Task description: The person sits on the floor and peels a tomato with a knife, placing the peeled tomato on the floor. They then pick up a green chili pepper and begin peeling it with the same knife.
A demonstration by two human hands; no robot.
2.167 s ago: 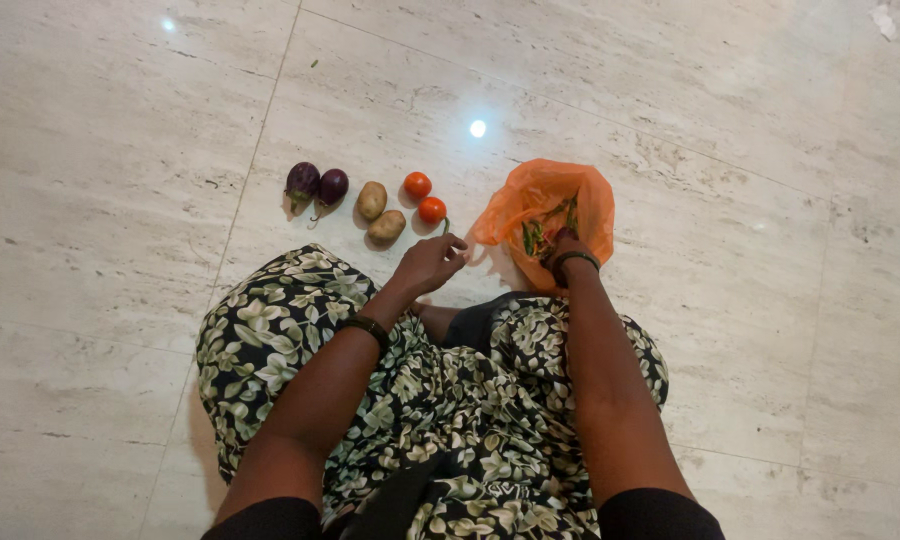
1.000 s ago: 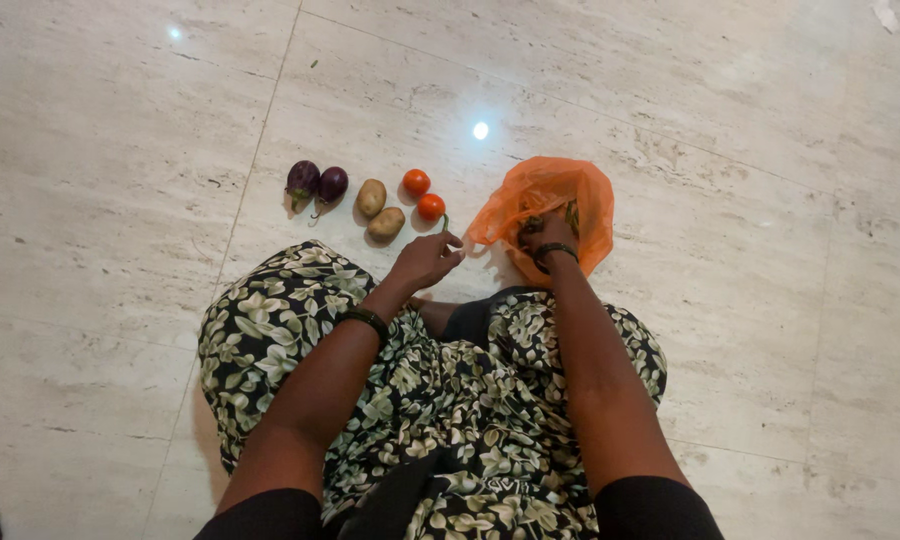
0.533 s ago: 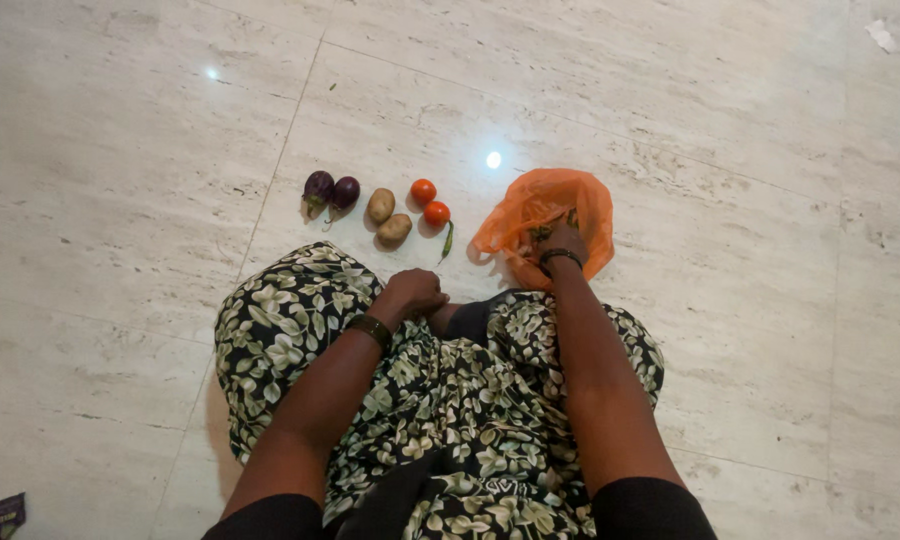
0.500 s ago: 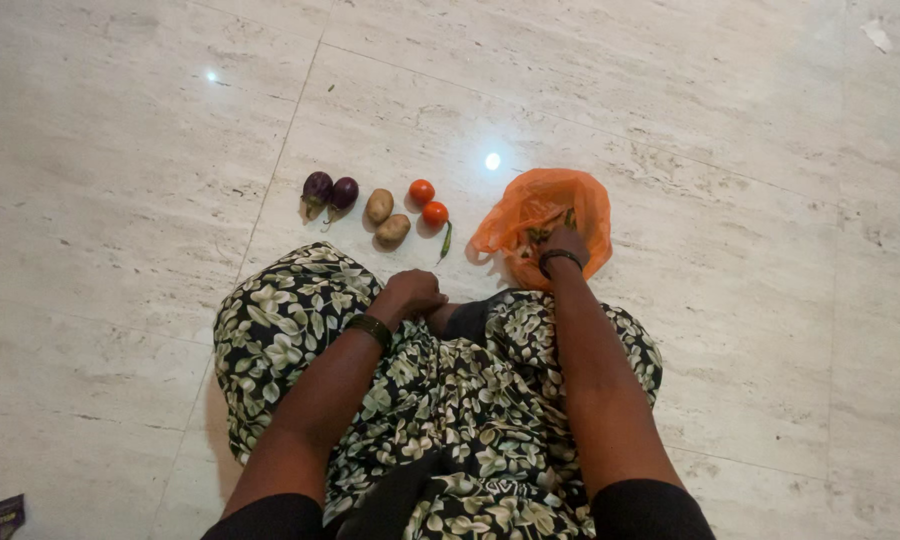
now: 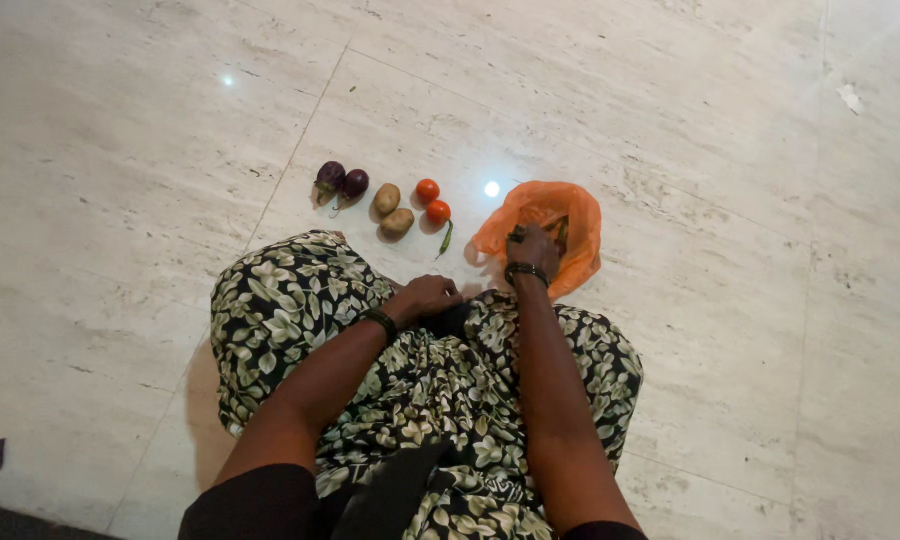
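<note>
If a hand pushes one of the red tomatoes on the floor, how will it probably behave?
The tomato is round and lies on smooth, glossy floor tiles, so it would probably roll rather than slide. Its shiny skin may be a little slippery to grip. It looks small, so likely light, and probably bruises if squeezed hard.

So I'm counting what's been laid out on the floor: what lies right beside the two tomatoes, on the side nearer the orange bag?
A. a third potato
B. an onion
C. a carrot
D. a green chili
D: a slim green chili lies on the floor just right of the tomatoes, between them and the orange bag.
</note>
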